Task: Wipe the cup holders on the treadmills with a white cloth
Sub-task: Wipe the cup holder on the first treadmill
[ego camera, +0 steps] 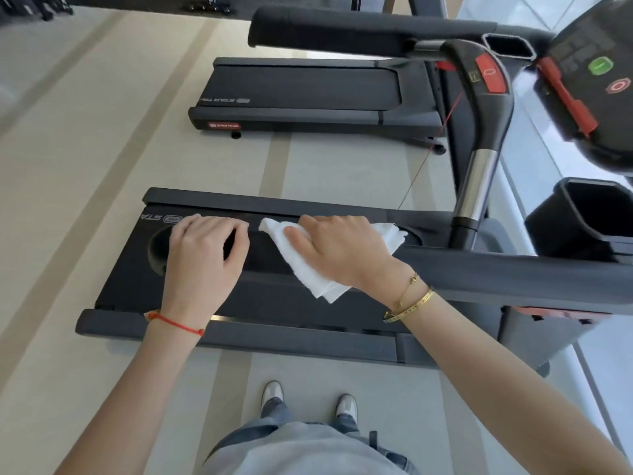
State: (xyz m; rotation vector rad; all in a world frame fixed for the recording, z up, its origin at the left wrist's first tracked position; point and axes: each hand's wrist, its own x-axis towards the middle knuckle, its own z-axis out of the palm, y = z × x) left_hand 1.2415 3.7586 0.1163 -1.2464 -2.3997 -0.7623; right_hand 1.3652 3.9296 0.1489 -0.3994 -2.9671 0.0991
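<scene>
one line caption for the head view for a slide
Right hand holds a white cloth over the treadmill, left hand curled and empty, cup holder unwiped at right.

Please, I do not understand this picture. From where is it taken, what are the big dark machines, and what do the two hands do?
A camera worn on a person's head took the picture, looking down, so you see the person's own arms and shoes. The dark machines are treadmills, for running indoors: the near treadmill lies in front of the person, and a second treadmill lies beyond it. At the right are open dark pockets, the cup holders. The right hand holds a white cloth. The left hand has curled fingers and seems to hold nothing. Neither hand is at a cup holder yet.
</scene>
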